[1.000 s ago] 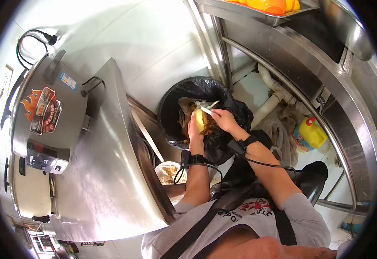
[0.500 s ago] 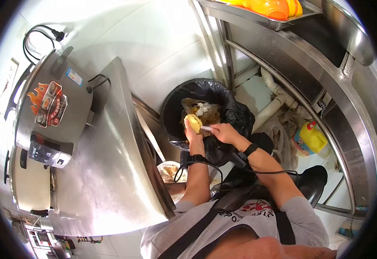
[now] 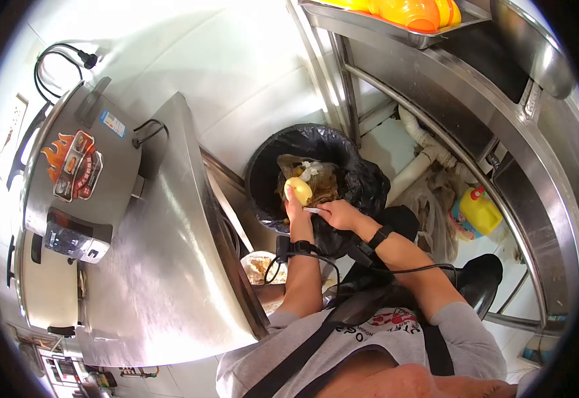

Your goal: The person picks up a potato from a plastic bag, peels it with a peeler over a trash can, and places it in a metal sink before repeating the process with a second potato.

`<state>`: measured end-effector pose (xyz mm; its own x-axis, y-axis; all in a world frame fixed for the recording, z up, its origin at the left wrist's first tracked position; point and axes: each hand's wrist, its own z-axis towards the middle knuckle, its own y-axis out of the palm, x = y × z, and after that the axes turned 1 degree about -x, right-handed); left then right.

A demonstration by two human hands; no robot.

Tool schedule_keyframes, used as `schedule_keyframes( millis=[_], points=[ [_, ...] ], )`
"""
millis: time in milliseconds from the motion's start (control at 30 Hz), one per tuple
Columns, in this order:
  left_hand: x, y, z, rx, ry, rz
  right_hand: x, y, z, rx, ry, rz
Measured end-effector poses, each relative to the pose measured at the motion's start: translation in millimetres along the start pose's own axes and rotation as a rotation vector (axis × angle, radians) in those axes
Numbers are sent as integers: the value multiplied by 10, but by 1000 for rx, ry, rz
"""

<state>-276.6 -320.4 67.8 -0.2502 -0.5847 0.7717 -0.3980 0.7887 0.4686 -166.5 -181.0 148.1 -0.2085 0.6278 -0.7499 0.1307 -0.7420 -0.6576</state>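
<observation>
My left hand [image 3: 296,211] is closed round a yellow, mostly peeled potato [image 3: 298,191] above the bin. In my right hand [image 3: 340,215] is a slim, pale peeler-like tool [image 3: 312,210], its tip close to the potato's lower edge; its exact kind is too small to make out. Below both hands stands a bin lined with a black bag [image 3: 364,176]. Brownish scraps [image 3: 326,184] and a crumpled white piece [image 3: 311,171] lie in it. My fingers partly hide the potato and the tool's handle.
Left of me is a steel table [image 3: 163,245] with a large grey electric pot [image 3: 97,159]. A bowl with pale contents [image 3: 259,266] sits low beside its edge. To the right are a steel sink frame [image 3: 435,136], white drainpipes [image 3: 417,169] and a yellow bottle [image 3: 478,211].
The potato has turned in my left hand and shows a rounder face. The tool in my right hand has shifted slightly down and toward me.
</observation>
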Motion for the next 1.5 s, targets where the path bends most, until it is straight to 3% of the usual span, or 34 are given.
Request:
schedule_keyframes(
  millis=[67, 133, 167, 233, 333, 433, 500, 667, 733, 900, 1033, 1100, 1267, 1333, 1500],
  points=[
    [43, 4, -79, -104, -122, -109, -39, -135, -11, 74, 8, 84],
    [179, 101, -268, -25, -177, -79, 54, -76, 8, 278, 27, 194],
    [179, 116, -254, 39, -226, -51, 68, -41, 18, 276, 28, 195],
    [160, 155, -266, -22, -197, -82, 98, -16, 66, 435, -3, 131],
    [49, 104, -172, -137, -222, -137, 53, -3, 28, 309, 29, 27],
    [-65, -8, -18, -86, -237, -216, 13, 75, -57, 209, 1, -36],
    [12, 18, -124, -118, -184, -190, 61, 126, -40, -5, 21, -97],
    [58, 76, -134, -79, -176, -241, 160, 146, -21, 146, -77, -10],
    [28, 66, -93, -28, -237, -283, 86, 82, 20, 372, 64, 91],
    [28, 128, -111, -69, -249, -238, 56, 121, 48, 287, 152, 32],
    [57, 60, -172, -80, -231, -217, 130, 178, -1, 290, -49, 18],
    [60, 48, -173, -104, -161, -201, 76, 93, -82, -26, -23, -39],
    [-21, 6, -9, -154, -118, -323, 83, 44, -95, 152, -71, 22],
    [-30, 37, -40, -144, -147, -292, 119, 15, -46, 422, 15, 118],
    [36, 118, -183, -172, -179, -200, 45, 37, -51, 357, 64, 109]
  ],
)
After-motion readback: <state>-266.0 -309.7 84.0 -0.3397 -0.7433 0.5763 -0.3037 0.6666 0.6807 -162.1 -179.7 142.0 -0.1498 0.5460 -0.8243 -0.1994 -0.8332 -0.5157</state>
